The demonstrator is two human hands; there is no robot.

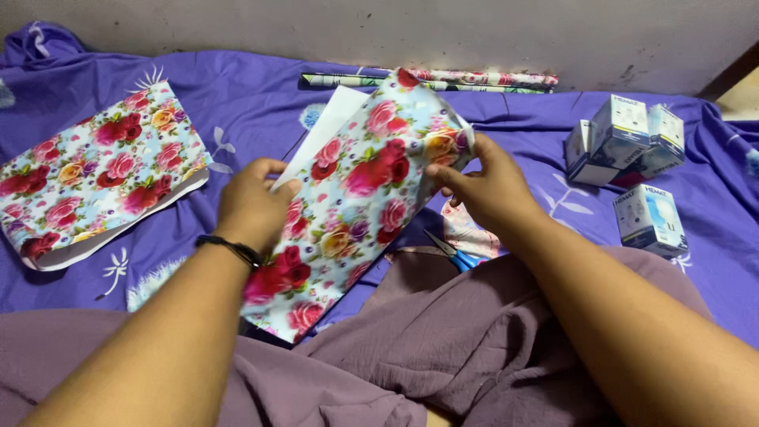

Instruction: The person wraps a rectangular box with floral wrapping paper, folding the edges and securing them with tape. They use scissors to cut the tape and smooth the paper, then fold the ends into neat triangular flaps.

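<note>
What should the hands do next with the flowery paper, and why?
Probably press the flap flat. The right hand pinches the top edge of the floral wrapping paper, which stands up bent, its white underside showing, while the left hand steadies the other side. Scissors lie unused near the lap, so no cutting seems needed yet.

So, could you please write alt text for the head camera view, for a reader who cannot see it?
Two hands, the left hand and the right hand, hold a sheet of floral wrapping paper above a purple bedsheet. A second floral sheet lies at the left, small white boxes at the right, blue-handled scissors near the lap, and paper rolls by the wall.
</note>
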